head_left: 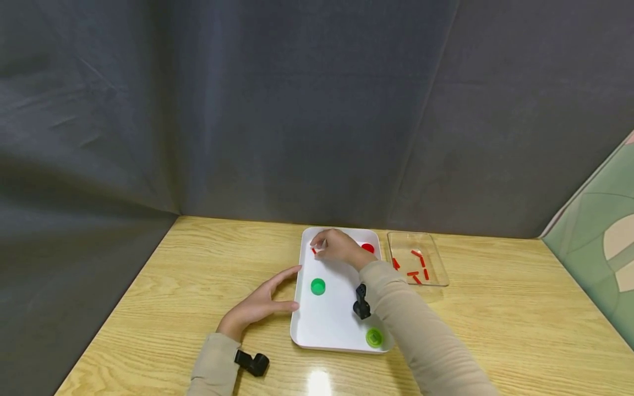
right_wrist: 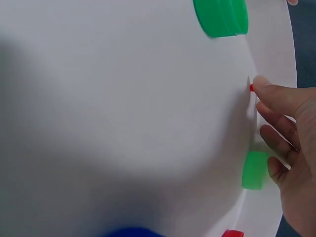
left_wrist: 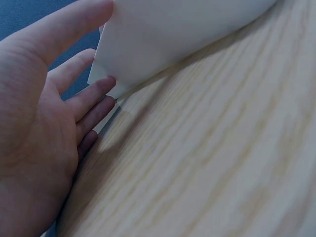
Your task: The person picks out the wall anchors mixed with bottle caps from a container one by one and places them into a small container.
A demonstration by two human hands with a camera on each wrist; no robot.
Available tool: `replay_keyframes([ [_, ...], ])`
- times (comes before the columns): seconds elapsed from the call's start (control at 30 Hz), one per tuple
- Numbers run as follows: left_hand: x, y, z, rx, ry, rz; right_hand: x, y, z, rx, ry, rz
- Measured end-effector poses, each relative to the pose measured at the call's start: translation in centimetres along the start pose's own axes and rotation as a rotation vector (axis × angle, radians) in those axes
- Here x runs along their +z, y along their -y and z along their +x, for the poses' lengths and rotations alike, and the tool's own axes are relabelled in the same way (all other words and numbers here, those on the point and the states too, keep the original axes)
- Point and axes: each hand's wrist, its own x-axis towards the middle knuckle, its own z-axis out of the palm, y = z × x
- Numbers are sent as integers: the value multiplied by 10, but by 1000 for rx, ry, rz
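Head view shows my right hand (head_left: 337, 246) pinching a small red stick (head_left: 313, 251) with the thumb and first finger. The stick is low over the far left part of the white tray (head_left: 332, 324). I cannot tell if it touches the tray floor. In the right wrist view only the red tip of the stick (right_wrist: 252, 88) peeks out from my fingertips (right_wrist: 264, 86), right against the white tray (right_wrist: 123, 98).

My left hand (head_left: 257, 305) lies on the bench (head_left: 520, 319) beside the left edge of the tray. Its fingers are straight and spread a little. In the left wrist view those fingers (left_wrist: 91, 96) touch the corner of the tray wall (left_wrist: 163, 34), and the thumb goes up along it.

Inside the tray I see a green cap (head_left: 318, 286) near the left side and another green cap (head_left: 373, 337) at the near right corner. A red cap (head_left: 367, 248) sits at the far right, just behind my right wrist. A small black clip-like thing (head_left: 361, 302) is strapped by my right sleeve.

To the right of the tray, close to it, is a clear dish (head_left: 436, 283) with more red sticks (head_left: 418, 267) lying loose in it. A dark cloth (head_left: 297, 110) hangs behind the bench.
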Motion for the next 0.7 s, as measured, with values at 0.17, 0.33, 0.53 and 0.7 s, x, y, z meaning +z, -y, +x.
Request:
replay_keyframes([
  [0.17, 1, -1, 0, 0, -2, -3, 2, -3, 1, -14, 9, -23],
  [0.33, 1, -1, -1, -2, 0, -6, 2, -1, 0, -4, 28, -55],
  [0.53, 0, -1, -1, -4, 1, 0, 3, 0, 0, 28, 29, -74],
  [0.7, 0, -1, -1, -4, -1, 10, 3, 1, 0, 63, 26, -77],
])
